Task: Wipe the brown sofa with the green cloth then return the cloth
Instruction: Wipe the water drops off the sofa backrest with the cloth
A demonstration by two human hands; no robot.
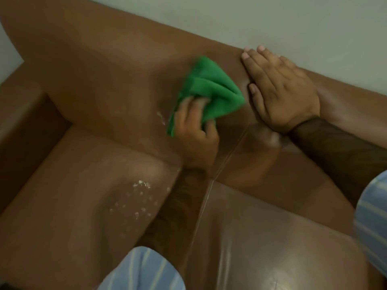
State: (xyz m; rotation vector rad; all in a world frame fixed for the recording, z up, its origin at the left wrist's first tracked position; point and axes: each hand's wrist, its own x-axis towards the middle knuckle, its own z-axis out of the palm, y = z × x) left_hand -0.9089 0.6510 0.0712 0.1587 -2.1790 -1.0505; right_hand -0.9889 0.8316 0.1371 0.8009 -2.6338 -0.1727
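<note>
The brown sofa [100, 76] fills most of the head view, with its backrest rising toward the wall. My left hand [194, 130] grips the bunched green cloth [209, 88] and presses it against the backrest near the seam between two back cushions. My right hand [280, 86] lies flat with its fingers spread on the top of the backrest, just right of the cloth. Both forearms reach in from the bottom and right, with striped blue sleeves at the frame edges.
White specks and droplets [140, 197] lie scattered on the left seat cushion, and a few [161, 117] sit on the backrest left of the cloth. The left armrest [23, 114] borders the seat. A pale wall [272, 24] stands behind the sofa.
</note>
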